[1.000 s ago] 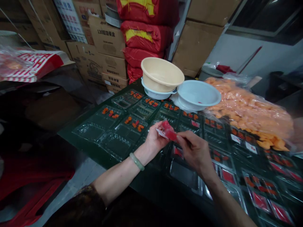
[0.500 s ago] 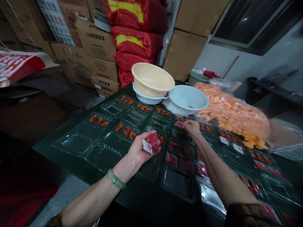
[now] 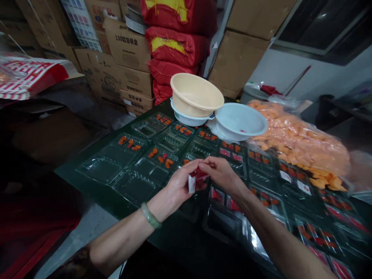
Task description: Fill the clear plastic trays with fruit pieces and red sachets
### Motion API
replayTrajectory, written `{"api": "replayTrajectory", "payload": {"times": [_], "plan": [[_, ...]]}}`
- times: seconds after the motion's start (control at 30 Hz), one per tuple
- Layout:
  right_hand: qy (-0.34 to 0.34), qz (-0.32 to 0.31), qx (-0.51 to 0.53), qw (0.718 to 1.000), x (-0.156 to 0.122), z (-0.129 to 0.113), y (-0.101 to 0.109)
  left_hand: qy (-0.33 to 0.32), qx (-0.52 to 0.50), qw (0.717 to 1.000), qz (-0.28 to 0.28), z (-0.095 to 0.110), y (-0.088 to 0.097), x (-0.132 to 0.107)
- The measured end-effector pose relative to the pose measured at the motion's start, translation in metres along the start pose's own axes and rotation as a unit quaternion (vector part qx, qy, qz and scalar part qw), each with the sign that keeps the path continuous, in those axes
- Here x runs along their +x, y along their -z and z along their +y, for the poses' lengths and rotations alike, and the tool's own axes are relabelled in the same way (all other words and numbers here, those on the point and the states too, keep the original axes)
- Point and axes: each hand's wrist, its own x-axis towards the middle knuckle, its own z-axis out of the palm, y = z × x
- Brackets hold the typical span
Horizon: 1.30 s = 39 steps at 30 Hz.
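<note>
My left hand [image 3: 181, 182], a green bangle on its wrist, is closed around several small red-and-white packets [image 3: 192, 183]. Against them, my right hand [image 3: 222, 173] pinches a red packet at the top of the bunch; its fingertips partly hide it. Beneath both hands lie clear plastic compartment trays [image 3: 145, 170], many with orange pieces [image 3: 162, 159] in the top row. Just beyond my right hand, a tray holds two red packets [image 3: 225, 152] below its orange pieces. More red packets [image 3: 217, 194] lie in a tray under my right wrist.
A cream basin [image 3: 196, 95] sits on a pale blue one at the table's far edge, beside another blue basin [image 3: 241, 120]. A large plastic bag of orange pieces [image 3: 302, 143] lies at the right. Cardboard boxes [image 3: 130, 46] and red bundles [image 3: 177, 46] are stacked behind.
My right hand has come back from the tray beyond to the packets in my left hand. Two red packets now show in that tray. The view has shifted slightly.
</note>
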Motion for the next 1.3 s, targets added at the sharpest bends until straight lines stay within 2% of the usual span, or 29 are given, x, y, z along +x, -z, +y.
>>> {"api": "replayTrajectory", "payload": {"times": [0.07, 0.13, 0.2, 0.23, 0.3, 0.37, 0.43, 0.5, 0.53, 0.6, 0.7, 0.73, 0.8, 0.83, 0.93, 1.03, 1.1, 1.17, 1.23, 1.3], "plan": [[-0.012, -0.001, 0.002, 1.000, 0.005, 0.006, 0.007, 0.009, 0.009, 1.000, 0.002, 0.001, 0.003, 0.000], [-0.024, 0.022, -0.033, 0.999, 0.019, 0.015, 0.023, 0.045, -0.012, 0.999, -0.002, 0.004, 0.008, 0.001], [-0.021, 0.090, -0.120, 0.988, 0.040, 0.025, 0.042, 0.085, -0.049, 0.995, -0.008, 0.007, 0.011, 0.001], [-0.013, 0.133, -0.189, 0.973, 0.052, 0.030, 0.051, 0.097, -0.065, 0.993, -0.010, 0.008, 0.013, 0.002], [-0.003, 0.204, -0.364, 0.909, 0.075, 0.041, 0.064, 0.089, -0.085, 0.992, -0.006, 0.011, 0.014, 0.002], [0.013, 0.221, -0.526, 0.821, 0.094, 0.050, 0.070, 0.056, -0.092, 0.994, -0.002, 0.014, 0.013, 0.002], [0.037, 0.189, -0.625, 0.756, 0.107, 0.058, 0.069, 0.030, -0.091, 0.995, 0.004, 0.018, 0.013, 0.002], [0.053, 0.127, -0.664, 0.735, 0.115, 0.064, 0.063, 0.014, -0.087, 0.996, 0.011, 0.023, 0.013, 0.002], [0.049, 0.102, -0.666, 0.737, 0.117, 0.065, 0.060, 0.006, -0.087, 0.996, 0.015, 0.024, 0.013, 0.003], [0.039, 0.087, -0.633, 0.768, 0.116, 0.064, 0.053, -0.015, -0.088, 0.996, 0.018, 0.026, 0.014, 0.002], [0.078, 0.119, -0.483, 0.864, 0.096, 0.049, 0.039, -0.052, -0.071, 0.996, -0.002, 0.025, 0.014, 0.000], [0.098, 0.110, -0.413, 0.899, 0.085, 0.041, 0.032, -0.065, -0.055, 0.996, -0.013, 0.025, 0.014, -0.001], [0.124, 0.048, -0.286, 0.949, 0.058, 0.025, 0.018, -0.096, -0.013, 0.995, -0.029, 0.023, 0.012, -0.004], [0.131, 0.011, -0.244, 0.961, 0.044, 0.018, 0.011, -0.116, 0.007, 0.993, -0.028, 0.021, 0.012, -0.005], [0.160, -0.023, -0.221, 0.962, 0.010, 0.005, -0.005, -0.167, 0.060, 0.984, 0.011, 0.018, 0.010, -0.007], [0.182, -0.032, -0.221, 0.958, -0.004, 0.001, -0.008, -0.174, 0.111, 0.977, 0.047, 0.015, 0.012, -0.007], [0.131, -0.066, -0.140, 0.979, -0.005, -0.001, -0.004, -0.187, 0.155, 0.969, 0.040, 0.015, 0.013, -0.009], [0.043, -0.071, -0.036, 0.996, -0.003, -0.003, -0.002, -0.222, 0.210, 0.952, 0.017, 0.016, 0.013, -0.012], [-0.032, -0.069, 0.041, 0.996, -0.001, -0.005, -0.002, -0.258, 0.260, 0.930, -0.012, 0.016, 0.011, -0.014], [-0.075, -0.072, 0.101, 0.989, 0.000, -0.007, -0.005, -0.279, 0.291, 0.915, -0.027, 0.018, 0.009, -0.015]]}}
